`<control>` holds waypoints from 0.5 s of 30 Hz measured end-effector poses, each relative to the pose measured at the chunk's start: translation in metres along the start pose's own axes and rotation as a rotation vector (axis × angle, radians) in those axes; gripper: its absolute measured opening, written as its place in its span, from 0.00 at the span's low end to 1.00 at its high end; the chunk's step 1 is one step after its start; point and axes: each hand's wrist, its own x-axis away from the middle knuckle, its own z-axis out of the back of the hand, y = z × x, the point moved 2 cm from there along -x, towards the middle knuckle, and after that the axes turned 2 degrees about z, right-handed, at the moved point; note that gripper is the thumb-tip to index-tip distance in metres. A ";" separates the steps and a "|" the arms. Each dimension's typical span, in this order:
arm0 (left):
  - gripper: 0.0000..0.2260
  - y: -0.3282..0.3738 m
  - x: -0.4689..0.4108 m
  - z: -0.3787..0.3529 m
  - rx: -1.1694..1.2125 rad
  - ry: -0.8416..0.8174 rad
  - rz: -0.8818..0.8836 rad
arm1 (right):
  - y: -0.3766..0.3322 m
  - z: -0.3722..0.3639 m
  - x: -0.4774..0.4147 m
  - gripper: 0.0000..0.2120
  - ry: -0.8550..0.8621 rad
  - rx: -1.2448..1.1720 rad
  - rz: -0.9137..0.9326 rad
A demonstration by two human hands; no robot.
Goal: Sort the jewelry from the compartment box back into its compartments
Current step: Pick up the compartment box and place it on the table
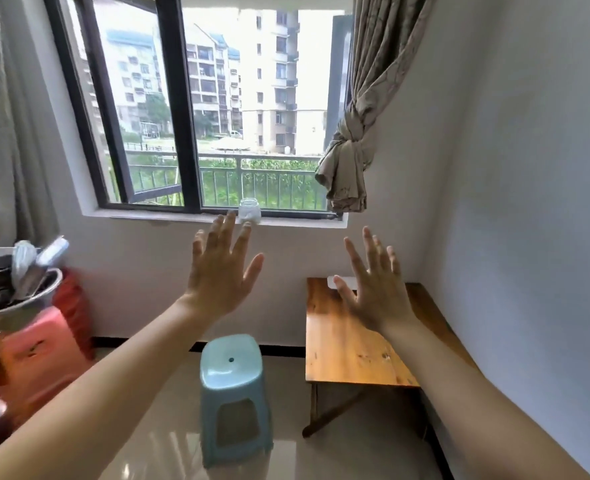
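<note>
Both hands, left (222,271) and right (376,289), raised, fingers spread, empty.

My right hand (378,289) covers most of a small white object (342,281) at the far end of the wooden table (349,344); I cannot identify it. The red stools (40,344) and metal basin (20,299) at left are motion-blurred and cropped by the frame edge.

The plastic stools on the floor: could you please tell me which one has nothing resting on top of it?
The light blue stool in the middle; the red stools at left carry a metal basin.
</note>
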 end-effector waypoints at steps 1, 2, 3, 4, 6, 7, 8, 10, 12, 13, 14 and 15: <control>0.29 -0.008 -0.022 -0.019 0.015 -0.007 0.002 | 0.006 -0.016 -0.019 0.37 -0.002 0.000 -0.016; 0.29 -0.016 -0.044 -0.036 0.036 -0.019 0.008 | 0.012 -0.030 -0.037 0.36 -0.003 -0.010 -0.043; 0.29 -0.022 -0.066 -0.052 0.055 -0.029 0.009 | 0.018 -0.042 -0.055 0.36 -0.008 -0.019 -0.072; 0.30 -0.028 -0.088 -0.069 0.066 -0.038 0.002 | 0.025 -0.054 -0.073 0.36 -0.014 -0.023 -0.094; 0.30 -0.034 -0.129 -0.101 0.067 -0.059 -0.042 | 0.039 -0.076 -0.104 0.36 -0.005 -0.017 -0.116; 0.30 -0.035 -0.149 -0.117 0.072 -0.065 -0.060 | 0.048 -0.085 -0.117 0.36 0.001 -0.015 -0.134; 0.30 -0.036 -0.168 -0.133 0.086 -0.071 -0.069 | 0.056 -0.095 -0.128 0.36 0.000 -0.020 -0.162; 0.30 -0.032 -0.198 -0.164 0.122 -0.091 -0.082 | 0.074 -0.119 -0.146 0.35 -0.014 -0.035 -0.217; 0.30 -0.026 -0.221 -0.199 0.146 -0.118 -0.109 | 0.091 -0.144 -0.162 0.35 -0.030 -0.025 -0.236; 0.30 -0.023 -0.232 -0.217 0.151 -0.129 -0.131 | 0.100 -0.157 -0.172 0.35 -0.037 -0.016 -0.240; 0.30 -0.021 -0.244 -0.235 0.155 -0.140 -0.150 | 0.110 -0.170 -0.183 0.35 -0.041 -0.013 -0.252; 0.30 -0.018 -0.256 -0.254 0.158 -0.150 -0.162 | 0.120 -0.184 -0.194 0.35 -0.044 -0.016 -0.272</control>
